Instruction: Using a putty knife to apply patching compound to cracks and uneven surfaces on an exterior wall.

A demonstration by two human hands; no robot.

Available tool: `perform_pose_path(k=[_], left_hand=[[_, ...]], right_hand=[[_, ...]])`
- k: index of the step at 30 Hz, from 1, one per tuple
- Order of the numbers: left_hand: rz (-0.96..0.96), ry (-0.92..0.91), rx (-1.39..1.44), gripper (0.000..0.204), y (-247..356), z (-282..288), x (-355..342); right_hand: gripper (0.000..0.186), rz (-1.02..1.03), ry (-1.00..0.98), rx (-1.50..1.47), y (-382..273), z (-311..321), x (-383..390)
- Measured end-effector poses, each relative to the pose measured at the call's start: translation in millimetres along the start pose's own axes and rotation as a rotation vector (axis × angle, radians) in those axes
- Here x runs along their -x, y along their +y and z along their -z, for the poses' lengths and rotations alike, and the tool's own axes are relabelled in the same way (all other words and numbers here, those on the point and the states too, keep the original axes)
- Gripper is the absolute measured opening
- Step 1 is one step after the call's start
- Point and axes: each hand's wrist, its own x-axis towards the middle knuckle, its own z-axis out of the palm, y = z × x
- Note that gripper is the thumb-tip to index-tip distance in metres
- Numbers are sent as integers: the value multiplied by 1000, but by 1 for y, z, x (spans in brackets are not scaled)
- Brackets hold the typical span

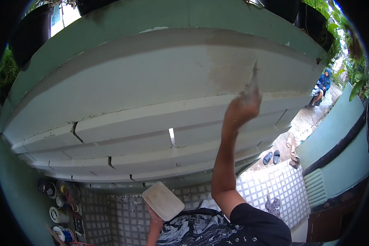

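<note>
Low on my left, round paint cans (pixel 58 214) and small tubs (pixel 49 188) cluster on the tiled floor; one blue-and-white labelled can (pixel 64 234) lies nearest. No signs, no screens.

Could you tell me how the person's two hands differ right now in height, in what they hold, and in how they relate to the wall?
The right hand is raised high, pressing a thin scraper-like tool against the grey wall; the left hand stays low near the chest, away from the wall. The right hand's tool is narrow and blade-like, while the left hand supports a flat, pale rectangular board from below. Both hands are bare and each holds something.
</note>
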Motion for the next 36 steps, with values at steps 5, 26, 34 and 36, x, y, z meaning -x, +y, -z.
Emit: perform_pose_path(k=[5,26,34,36], left_hand=[[23,-57,-23,75,1,-4,-9],[88,-201,218,77,25,-48,-55],[77,-163,197,75,14,-41,-47],[78,-156,194,74,12,-43,-39]], right_hand=[[45,306,-183,-42,-47,-14,60],[23,-1038,-942,-944,-59,124,151],[32,-1290,-1141,-669,-35,173,181],[30,-1286,-1083,-649,-30,179,175]])
